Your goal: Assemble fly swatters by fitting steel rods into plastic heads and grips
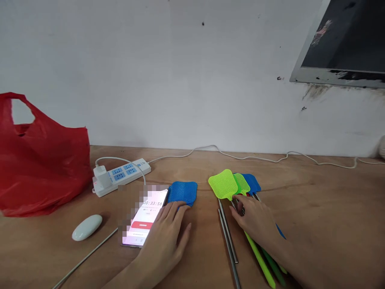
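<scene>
My left hand (168, 230) lies with its fingers stretched out and the thumb apart. Its fingertips rest at the near edge of blue mesh fly swatter heads (182, 192), beside a lit phone (141, 224). On the right, my right hand (255, 218) is curled, thumb and fingers closing at the neck of a yellow-green fly swatter (223, 184). Under that hand a green fly swatter (242, 182) and a blue fly swatter (252, 182) overlap with it, handles toward me. Two thin metal rods (227, 237) lie between my hands.
A white power strip (120, 176) with a plugged-in charger stands behind the phone. A red plastic bag (45, 160) fills the left side. A white oval object (87, 227) and a cable lie at the front left. Another cable runs along the wall.
</scene>
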`<action>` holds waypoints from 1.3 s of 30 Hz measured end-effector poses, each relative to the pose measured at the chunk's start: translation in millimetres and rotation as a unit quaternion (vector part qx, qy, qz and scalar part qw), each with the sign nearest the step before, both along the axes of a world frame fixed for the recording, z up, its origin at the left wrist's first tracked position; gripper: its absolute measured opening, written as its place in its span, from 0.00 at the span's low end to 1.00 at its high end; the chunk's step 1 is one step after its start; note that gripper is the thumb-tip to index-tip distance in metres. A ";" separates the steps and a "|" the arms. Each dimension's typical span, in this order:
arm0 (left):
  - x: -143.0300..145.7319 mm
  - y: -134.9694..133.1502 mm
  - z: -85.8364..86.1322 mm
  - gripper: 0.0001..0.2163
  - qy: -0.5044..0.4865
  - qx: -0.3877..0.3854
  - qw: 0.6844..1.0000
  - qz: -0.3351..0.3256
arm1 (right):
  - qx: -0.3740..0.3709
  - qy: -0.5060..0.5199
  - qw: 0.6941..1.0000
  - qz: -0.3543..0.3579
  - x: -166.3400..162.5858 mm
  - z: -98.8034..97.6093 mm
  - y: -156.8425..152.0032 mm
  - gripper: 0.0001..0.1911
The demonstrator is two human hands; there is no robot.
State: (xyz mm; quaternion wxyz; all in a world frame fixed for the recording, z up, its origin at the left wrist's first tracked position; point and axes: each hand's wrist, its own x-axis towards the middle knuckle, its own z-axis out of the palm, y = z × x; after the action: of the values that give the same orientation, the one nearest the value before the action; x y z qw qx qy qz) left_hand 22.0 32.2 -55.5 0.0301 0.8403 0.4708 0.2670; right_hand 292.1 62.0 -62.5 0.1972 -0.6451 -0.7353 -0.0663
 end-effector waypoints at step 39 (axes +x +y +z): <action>-4.4 5.2 20.9 0.09 0.144 -0.060 0.985 0.069 | -0.040 0.068 0.995 0.064 -9.5 2.9 -18.2 0.08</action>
State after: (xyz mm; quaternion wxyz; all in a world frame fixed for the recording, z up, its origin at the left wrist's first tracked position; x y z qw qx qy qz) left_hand 17.6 37.3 -34.6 -0.0060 0.8318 0.5427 0.1159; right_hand 282.6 43.8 -59.6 0.2251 -0.6067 -0.7621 0.0202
